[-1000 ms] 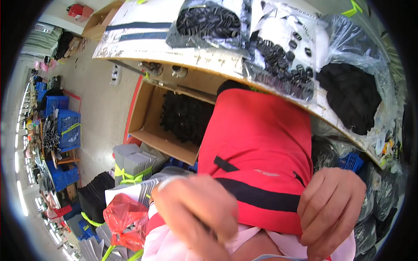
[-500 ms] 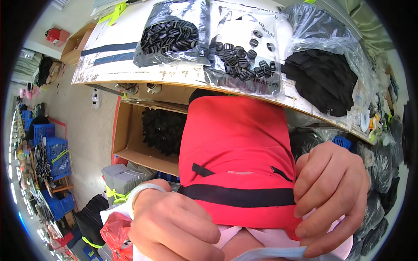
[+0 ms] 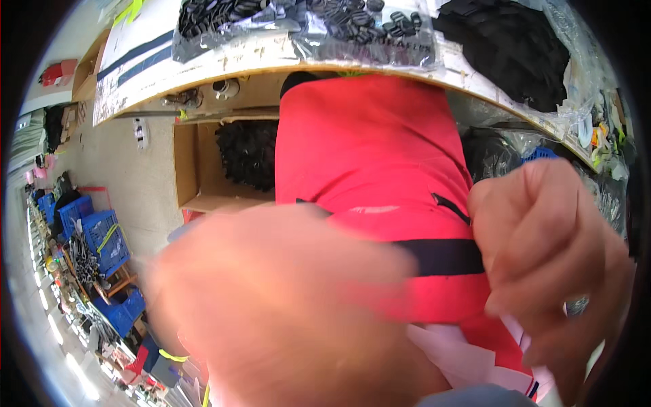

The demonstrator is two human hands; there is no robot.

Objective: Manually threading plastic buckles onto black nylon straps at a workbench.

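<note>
My left hand (image 3: 271,298) is close up and smeared by motion in front of my lap, hiding part of the red apron (image 3: 366,149); its fingers cannot be made out. On the other side, my right hand (image 3: 553,251) is raised beside the apron's right edge, slightly blurred. Its fingers are curled in, and what they hold, if anything, is hidden. Between the hands runs the apron's black band (image 3: 441,258). Below it some pale pink cloth (image 3: 454,356) shows, with a grey-blue edge at the bottom.
Across the top, a white worktop (image 3: 139,85) carries clear bags of black plastic buckles (image 3: 349,20) and a heap of black fabric pieces (image 3: 512,54). Beneath it sits an open cardboard box (image 3: 186,163) with black items (image 3: 247,152). Blue crates (image 3: 105,234) stand at far left.
My left hand has moved up and nearer, now blurred. My right hand has shifted right and slightly up, its fingers more tightly curled. The view has tilted down, so the worktop sits higher.
</note>
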